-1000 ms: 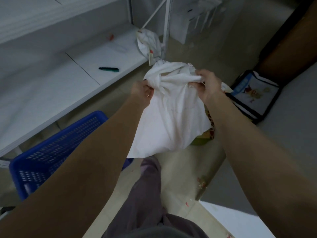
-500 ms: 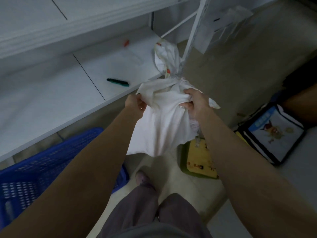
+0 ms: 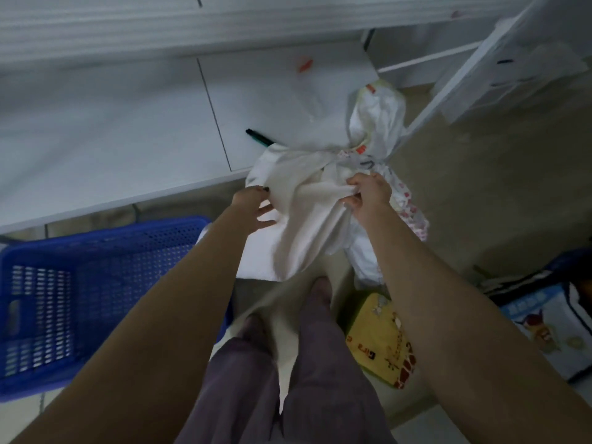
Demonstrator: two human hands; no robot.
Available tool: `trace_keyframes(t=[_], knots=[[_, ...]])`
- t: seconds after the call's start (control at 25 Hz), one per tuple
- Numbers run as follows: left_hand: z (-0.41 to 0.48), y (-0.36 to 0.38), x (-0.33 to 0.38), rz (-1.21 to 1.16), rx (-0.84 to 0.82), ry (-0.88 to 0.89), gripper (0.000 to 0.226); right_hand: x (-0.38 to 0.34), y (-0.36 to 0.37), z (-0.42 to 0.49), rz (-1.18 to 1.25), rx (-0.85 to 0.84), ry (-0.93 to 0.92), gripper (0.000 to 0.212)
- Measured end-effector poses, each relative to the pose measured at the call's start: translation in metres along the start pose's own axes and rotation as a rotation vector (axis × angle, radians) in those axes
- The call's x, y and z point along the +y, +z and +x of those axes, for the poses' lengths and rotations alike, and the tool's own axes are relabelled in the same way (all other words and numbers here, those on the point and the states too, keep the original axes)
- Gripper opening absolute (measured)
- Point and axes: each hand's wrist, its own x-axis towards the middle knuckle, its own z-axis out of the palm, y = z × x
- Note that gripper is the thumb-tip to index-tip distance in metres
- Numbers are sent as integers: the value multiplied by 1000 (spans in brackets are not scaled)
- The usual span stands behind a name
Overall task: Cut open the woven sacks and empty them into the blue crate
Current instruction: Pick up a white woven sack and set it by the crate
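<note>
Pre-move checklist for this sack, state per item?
1. Right hand grips the sack: ok, its fingers bunch the cloth.
2. Left hand grips the sack: not ok, its fingers lie straight against the cloth.
3. Sack over the blue crate: not ok, it hangs to the right of the crate, above the floor.
4. Sack cut open: cannot tell, no slit shows.
5. Tool within reach: ok, a dark pen-like tool lies on the shelf just beyond the sack's top. Whether it cuts, cannot tell.
</note>
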Motion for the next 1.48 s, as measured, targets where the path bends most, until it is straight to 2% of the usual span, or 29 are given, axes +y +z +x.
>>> trace_keyframes(t=[0.16,0.28,0.44,0.52,0.6,0.68,0.8,0.92,0.96,1.12,1.24,1.32,1.48], knots=[[8,24,13,-75,18,38,21,-32,10,29,-23,-52,-54,17],[21,45,22,-137,39,65,11,-48,10,58,-60,-117,-65,14],[36,89,17,-215,123,33,12,-65,0,105,-197,-170,-14,23],[44,106,15,-261,184,29,21,-68,-6,122,-204,-231,26,27],[55,112,14,-274,256,46,16,-64,-7,134,-189,-287,71,22],[64,109,7,-218,329,41,26,-54,-4,143,-208,-339,124,16],[80,89,-9,-212,441,49,31,-26,5,150,-265,-416,185,17],[97,63,-28,-308,535,93,16,16,15,160,-324,-491,236,14],[102,55,-33,-319,549,106,13,30,19,163,-323,-515,253,14],[116,16,-73,-438,586,133,27,84,28,165,-325,-641,310,22],[134,-16,-97,-517,586,234,29,117,52,163,-322,-701,334,13],[154,-33,-111,-534,567,298,30,153,64,171,-350,-723,339,16],[208,-63,-150,-502,546,362,31,233,89,213,-356,-812,292,57]])
